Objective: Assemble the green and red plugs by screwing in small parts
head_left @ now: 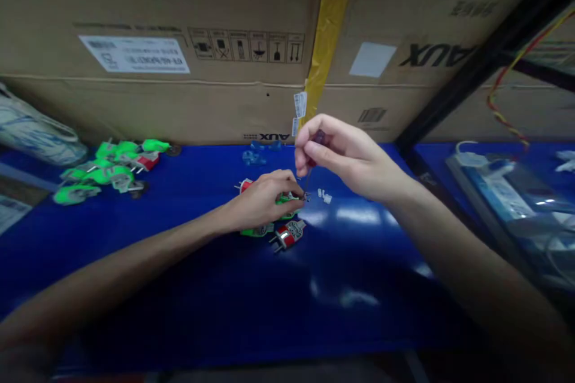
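My right hand (335,152) is closed around the dark handle of a screwdriver (320,136), whose thin shaft points down toward the fingertips of my left hand (274,194). Those left fingers are pinched at small metal bits; what exactly they hold is too small to tell. Under and beside the left hand lie green and red plug parts, partly hidden by it. A red and grey plug (287,234) with two pins rests just in front of the left hand. Small white pieces (324,195) lie to the right of the fingertips.
Several green plug units (108,170) are heaped at the left on the blue table (202,299). Clear bluish pieces (260,152) lie at the back, before large cardboard boxes (215,102). A tray with bagged items (503,191) stands at the right, beyond a dark post.
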A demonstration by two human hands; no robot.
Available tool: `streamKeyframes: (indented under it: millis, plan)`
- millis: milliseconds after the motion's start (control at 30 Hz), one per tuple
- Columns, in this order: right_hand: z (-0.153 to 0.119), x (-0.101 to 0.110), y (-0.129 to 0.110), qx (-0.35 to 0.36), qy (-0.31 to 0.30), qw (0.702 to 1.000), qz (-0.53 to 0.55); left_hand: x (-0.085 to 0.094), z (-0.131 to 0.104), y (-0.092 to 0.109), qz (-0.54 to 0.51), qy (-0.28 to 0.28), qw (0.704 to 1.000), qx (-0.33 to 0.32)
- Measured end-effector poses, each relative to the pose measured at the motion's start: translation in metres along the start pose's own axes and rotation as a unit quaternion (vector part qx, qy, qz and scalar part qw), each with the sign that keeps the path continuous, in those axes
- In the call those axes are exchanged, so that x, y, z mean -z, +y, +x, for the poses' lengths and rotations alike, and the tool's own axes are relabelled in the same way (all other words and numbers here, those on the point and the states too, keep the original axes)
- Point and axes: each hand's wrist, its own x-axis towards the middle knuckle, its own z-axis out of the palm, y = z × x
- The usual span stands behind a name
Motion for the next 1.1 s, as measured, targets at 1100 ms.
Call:
streamKeyframes:
  millis: [1100]
  plan:
    - [-0.021, -0.015, 0.031, -0.019, 0.198, 0.980, 0.029, 0.019, -0.028, 0.000, -0.076, -0.026, 0.993, 0.085]
